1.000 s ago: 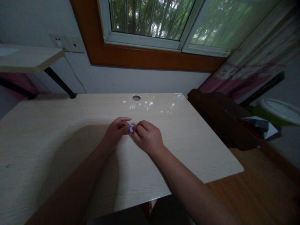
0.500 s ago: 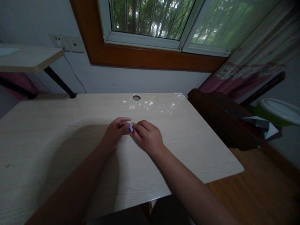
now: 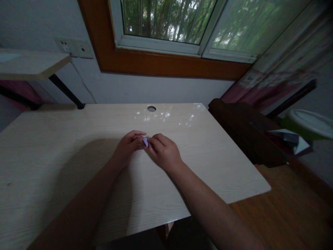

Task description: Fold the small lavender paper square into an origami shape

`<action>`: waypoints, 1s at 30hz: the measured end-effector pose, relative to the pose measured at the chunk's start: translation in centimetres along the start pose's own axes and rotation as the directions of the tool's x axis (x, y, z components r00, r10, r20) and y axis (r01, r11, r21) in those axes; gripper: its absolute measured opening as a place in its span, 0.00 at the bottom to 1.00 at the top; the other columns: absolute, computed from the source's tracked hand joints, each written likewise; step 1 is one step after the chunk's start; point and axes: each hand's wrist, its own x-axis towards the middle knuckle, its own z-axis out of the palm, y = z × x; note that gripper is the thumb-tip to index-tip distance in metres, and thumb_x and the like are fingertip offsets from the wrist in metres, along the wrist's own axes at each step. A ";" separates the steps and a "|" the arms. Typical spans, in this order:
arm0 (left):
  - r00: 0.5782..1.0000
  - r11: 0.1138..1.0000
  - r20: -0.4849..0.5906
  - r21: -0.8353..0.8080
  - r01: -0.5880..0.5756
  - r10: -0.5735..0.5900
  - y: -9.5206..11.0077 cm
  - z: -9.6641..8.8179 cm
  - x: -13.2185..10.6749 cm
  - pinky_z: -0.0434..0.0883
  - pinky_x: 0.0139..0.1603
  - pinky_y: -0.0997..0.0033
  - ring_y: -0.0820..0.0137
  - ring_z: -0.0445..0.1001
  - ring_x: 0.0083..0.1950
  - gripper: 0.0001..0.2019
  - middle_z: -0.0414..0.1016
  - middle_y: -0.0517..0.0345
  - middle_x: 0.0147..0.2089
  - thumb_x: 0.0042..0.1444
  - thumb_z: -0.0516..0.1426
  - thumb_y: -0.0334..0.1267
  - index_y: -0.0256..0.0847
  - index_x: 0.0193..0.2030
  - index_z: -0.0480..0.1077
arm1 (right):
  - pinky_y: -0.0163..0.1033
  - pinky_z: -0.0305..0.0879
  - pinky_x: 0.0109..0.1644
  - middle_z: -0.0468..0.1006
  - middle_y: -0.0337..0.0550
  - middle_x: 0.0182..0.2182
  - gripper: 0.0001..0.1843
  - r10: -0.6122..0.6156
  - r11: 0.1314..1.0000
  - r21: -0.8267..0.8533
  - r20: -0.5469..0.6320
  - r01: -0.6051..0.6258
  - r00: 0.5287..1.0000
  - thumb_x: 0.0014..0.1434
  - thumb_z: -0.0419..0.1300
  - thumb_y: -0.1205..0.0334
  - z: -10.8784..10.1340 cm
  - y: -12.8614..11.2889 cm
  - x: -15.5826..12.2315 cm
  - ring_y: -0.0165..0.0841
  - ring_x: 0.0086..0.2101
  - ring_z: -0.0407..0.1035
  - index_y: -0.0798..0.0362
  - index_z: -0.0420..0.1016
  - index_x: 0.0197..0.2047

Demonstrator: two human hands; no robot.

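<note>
A small pale purple piece of folded paper [image 3: 145, 141] shows between my two hands at the middle of the light wooden desk [image 3: 78, 159]. My left hand [image 3: 128, 146] pinches it from the left with curled fingers. My right hand [image 3: 164, 151] pinches it from the right, fingers closed over it. Most of the paper is hidden by my fingers. Both forearms rest low over the desk.
A round cable hole [image 3: 151, 108] sits at the desk's far edge under the window [image 3: 169, 24]. A dark brown chair or armrest [image 3: 244, 128] stands right of the desk, with a green-and-white tub [image 3: 309, 123] beyond it. A shelf [image 3: 28, 64] juts out at the far left.
Hardly anything has moved. My fingers have shifted very slightly on the paper, and both hands stay in the same spot.
</note>
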 end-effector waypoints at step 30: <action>0.956 0.791 0.019 0.557 -0.254 0.294 0.3 0.1 -0.2 0.76 0.45 0.69 0.66 0.80 0.42 0.10 0.83 0.56 0.42 0.57 0.62 0.44 0.44 0.42 0.80 | 0.37 0.67 0.37 0.79 0.43 0.31 0.13 0.411 0.698 0.600 0.111 -0.390 0.905 0.62 0.63 0.51 1.4 1.4 0.3 0.33 0.33 0.72 0.52 0.80 0.35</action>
